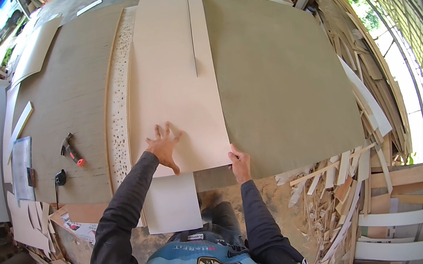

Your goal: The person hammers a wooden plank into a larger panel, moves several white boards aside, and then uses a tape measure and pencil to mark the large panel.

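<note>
A long cream sheet [180, 98] lies across the work table [280, 85], with a dark narrow slit running from its far edge toward the middle. My left hand [163, 148] rests flat on the sheet's near part, fingers spread and gripping nothing. At the near right corner, my right hand [240, 164] pinches the sheet's edge between thumb and fingers. Under the near edge, a white panel [172, 204] juts out past the table toward me. Along the sheet's left side runs a strip with many small holes [120, 96], bordered by thin wooden edging.
On the table's left lie a hammer [71, 150] with a red-ended handle, a black tape measure [60, 177] and a clear plastic-like panel [24, 167]. Wood offcuts [331, 185] pile up at the near right. Stacked boards [368, 63] line the right side.
</note>
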The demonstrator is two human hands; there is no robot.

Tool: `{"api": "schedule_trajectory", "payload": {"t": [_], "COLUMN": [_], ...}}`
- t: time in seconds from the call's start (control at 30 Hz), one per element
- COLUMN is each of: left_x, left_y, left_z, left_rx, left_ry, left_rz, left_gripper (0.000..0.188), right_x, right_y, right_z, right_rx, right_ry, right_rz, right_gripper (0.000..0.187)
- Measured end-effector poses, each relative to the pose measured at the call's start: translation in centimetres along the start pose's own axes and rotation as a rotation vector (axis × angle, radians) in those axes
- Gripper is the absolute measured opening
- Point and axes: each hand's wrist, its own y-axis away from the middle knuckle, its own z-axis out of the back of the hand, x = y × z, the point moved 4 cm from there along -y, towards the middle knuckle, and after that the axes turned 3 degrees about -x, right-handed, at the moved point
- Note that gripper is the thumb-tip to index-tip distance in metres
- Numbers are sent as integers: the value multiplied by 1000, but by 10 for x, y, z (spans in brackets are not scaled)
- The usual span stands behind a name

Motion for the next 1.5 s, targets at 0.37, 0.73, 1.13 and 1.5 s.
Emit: {"api": "schedule_trajectory", "payload": {"t": [0.37,0.73,1.13,1.5], "left_x": [-11,-14,11,26], "left_y": [-13,-37,-65,-90], "left_z": [9,17,31,62], "left_rx": [-64,-39,-75,-78], "left_ry": [-85,-130,-45,-83], "left_rz": [98,255,272,274], "left_gripper": [137,148,150,148], "right_x": [12,2,51,80], "right_y": [-37,-79,-101,-143], "right_z": [-9,-13,-6,-17], "right_rx": [211,497,500,622], "right_ry": [-23,119,468,535], "right_rz": [37,228,640,579], "right_gripper": [48,65,58,42]}}
